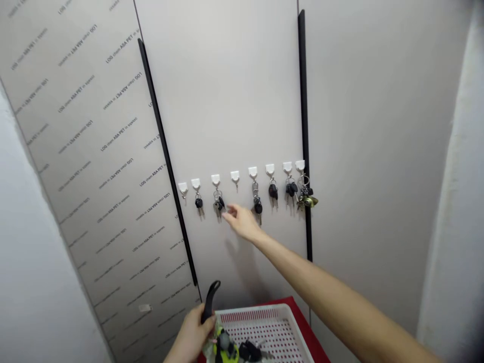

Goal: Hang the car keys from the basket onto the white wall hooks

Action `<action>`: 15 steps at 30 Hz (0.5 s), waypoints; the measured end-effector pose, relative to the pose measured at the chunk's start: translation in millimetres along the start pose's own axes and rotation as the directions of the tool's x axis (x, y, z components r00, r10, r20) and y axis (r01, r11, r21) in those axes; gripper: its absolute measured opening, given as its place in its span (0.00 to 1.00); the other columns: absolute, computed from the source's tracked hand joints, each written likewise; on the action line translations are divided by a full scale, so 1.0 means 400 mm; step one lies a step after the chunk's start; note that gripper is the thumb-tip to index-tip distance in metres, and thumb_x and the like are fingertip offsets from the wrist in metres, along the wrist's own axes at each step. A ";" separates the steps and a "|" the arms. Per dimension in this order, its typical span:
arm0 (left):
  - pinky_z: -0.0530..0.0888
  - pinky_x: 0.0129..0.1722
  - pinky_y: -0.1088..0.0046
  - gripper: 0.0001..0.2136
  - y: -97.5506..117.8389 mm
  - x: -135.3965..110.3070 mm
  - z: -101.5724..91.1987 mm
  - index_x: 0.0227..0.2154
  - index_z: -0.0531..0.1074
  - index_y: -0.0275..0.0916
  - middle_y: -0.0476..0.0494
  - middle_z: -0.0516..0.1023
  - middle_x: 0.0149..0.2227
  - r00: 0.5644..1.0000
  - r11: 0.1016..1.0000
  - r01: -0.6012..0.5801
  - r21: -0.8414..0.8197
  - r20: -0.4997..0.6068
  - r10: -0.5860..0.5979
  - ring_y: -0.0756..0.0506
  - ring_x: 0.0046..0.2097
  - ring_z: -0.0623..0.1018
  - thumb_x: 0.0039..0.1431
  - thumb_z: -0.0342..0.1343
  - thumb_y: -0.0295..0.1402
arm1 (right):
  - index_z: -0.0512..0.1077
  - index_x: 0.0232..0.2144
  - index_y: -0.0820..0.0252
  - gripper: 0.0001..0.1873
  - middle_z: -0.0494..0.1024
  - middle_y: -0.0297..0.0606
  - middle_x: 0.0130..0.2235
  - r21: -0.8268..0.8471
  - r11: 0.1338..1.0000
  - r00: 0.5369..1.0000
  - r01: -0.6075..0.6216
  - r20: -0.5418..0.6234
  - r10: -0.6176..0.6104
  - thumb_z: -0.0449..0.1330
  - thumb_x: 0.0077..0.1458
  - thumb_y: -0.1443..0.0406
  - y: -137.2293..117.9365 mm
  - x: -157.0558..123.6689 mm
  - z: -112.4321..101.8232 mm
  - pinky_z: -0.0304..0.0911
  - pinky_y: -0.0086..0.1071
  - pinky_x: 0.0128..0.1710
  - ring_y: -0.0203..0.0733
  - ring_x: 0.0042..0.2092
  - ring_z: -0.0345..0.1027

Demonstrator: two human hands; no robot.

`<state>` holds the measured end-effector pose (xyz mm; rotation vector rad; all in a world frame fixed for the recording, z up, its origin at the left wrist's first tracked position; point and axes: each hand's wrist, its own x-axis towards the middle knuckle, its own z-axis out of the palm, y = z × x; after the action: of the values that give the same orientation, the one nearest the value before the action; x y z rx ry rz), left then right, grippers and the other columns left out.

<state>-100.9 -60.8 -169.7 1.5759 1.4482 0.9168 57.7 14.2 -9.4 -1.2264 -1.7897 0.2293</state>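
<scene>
The right hand (240,222) was stretched out toward a row of white adhesive hooks (252,172) fixed across a pale grey wall panel (227,101). Its fingers (230,212) were extended and loosely open, with nothing seen held between them. They were placed just beside and slightly below the key bunch (219,203) hung from the third hook from the left; whether it was being touched could not be told.

The left hand (194,333) was seen low in the view, its fingers closed around a black curved plastic piece (209,301), which was held upright beside a white plastic basket (260,315). The exact kind of piece could not be told. The basket, with its red-dotted perforated base, was set on a red tabletop (298,313). A key bunch with a yellow-green fob (226,350) and black key fobs (249,351) were lying in it.

Further keys were hung along the row, the rightmost bunch carrying a brass-coloured charm (308,201) in front of a black vertical strip (304,126).
</scene>
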 end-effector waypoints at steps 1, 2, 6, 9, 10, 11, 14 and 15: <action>0.62 0.23 0.76 0.07 -0.009 -0.003 -0.008 0.19 0.64 0.36 0.50 0.65 0.17 1.000 0.993 -0.002 0.121 0.001 0.002 0.50 0.23 0.66 0.35 0.50 0.35 | 0.61 0.38 0.63 0.20 0.69 0.41 0.34 -0.019 0.999 0.998 -0.043 -0.055 0.042 0.48 0.41 0.59 -0.018 0.035 0.005 0.54 0.30 0.35 0.37 0.35 0.61; 0.63 0.25 0.75 0.06 -0.016 -0.005 -0.015 0.19 0.65 0.36 0.49 0.67 0.19 1.000 0.971 0.001 0.238 0.004 -0.002 0.49 0.25 0.67 0.35 0.49 0.33 | 0.62 0.36 0.62 0.19 0.70 0.40 0.33 -0.038 0.996 0.994 -0.082 -0.079 0.079 0.48 0.41 0.59 -0.031 0.065 0.010 0.54 0.30 0.34 0.38 0.35 0.61; 0.62 0.31 0.71 0.14 0.024 0.015 -0.066 0.29 0.66 0.35 0.42 0.70 0.29 0.996 0.897 -0.011 0.441 -0.073 0.048 0.46 0.30 0.68 0.35 0.49 0.32 | 0.64 0.28 0.62 0.12 0.70 0.39 0.28 -0.058 0.993 0.990 -0.106 -0.104 0.100 0.46 0.42 0.62 -0.059 0.127 0.014 0.55 0.28 0.30 0.37 0.31 0.62; 0.63 0.34 0.72 0.19 0.164 0.074 -0.138 0.36 0.62 0.33 0.40 0.69 0.33 0.937 0.917 -0.138 0.375 -0.251 0.244 0.47 0.32 0.68 0.37 0.48 0.35 | 0.64 0.28 0.62 0.13 0.70 0.37 0.28 -0.036 0.999 0.980 0.000 -0.201 -0.007 0.44 0.44 0.63 -0.089 0.141 -0.008 0.55 0.26 0.29 0.34 0.31 0.61; 0.63 0.34 0.72 0.19 0.224 0.101 -0.162 0.36 0.62 0.33 0.40 0.69 0.33 0.892 0.915 -0.191 0.355 -0.328 0.313 0.47 0.33 0.68 0.37 0.48 0.36 | 0.64 0.28 0.62 0.13 0.70 0.36 0.28 -0.039 0.999 0.978 0.036 -0.203 -0.044 0.43 0.44 0.63 -0.100 0.143 -0.018 0.55 0.25 0.29 0.34 0.31 0.61; 0.63 0.34 0.73 0.20 0.286 0.130 -0.181 0.37 0.60 0.33 0.40 0.68 0.35 0.825 0.913 -0.233 0.336 -0.429 0.368 0.47 0.34 0.68 0.38 0.48 0.37 | 0.64 0.28 0.62 0.13 0.70 0.35 0.27 -0.053 0.997 0.980 0.065 -0.184 -0.073 0.43 0.44 0.63 -0.110 0.144 -0.028 0.55 0.25 0.29 0.33 0.30 0.61; 0.65 0.30 0.73 0.20 0.439 0.212 -0.204 0.37 0.60 0.33 0.41 0.69 0.32 0.738 0.927 -0.196 0.320 -0.574 0.354 0.46 0.33 0.69 0.38 0.49 0.38 | 0.66 0.27 0.62 0.13 0.71 0.35 0.28 -0.133 0.986 0.990 0.100 -0.085 -0.112 0.45 0.44 0.62 -0.123 0.147 -0.062 0.55 0.25 0.31 0.34 0.32 0.61; 0.65 0.30 0.72 0.17 0.471 0.235 -0.205 0.34 0.62 0.33 0.42 0.69 0.30 0.760 0.917 -0.140 0.373 -0.553 0.341 0.46 0.32 0.69 0.39 0.48 0.37 | 0.66 0.27 0.62 0.13 0.71 0.36 0.30 -0.154 0.983 0.992 0.097 -0.062 -0.108 0.45 0.44 0.63 -0.121 0.148 -0.075 0.55 0.26 0.31 0.34 0.33 0.61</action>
<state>-86.9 32.8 35.3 1.8249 1.9358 1.5217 45.2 29.0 70.4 -1.2274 -1.8294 -0.0093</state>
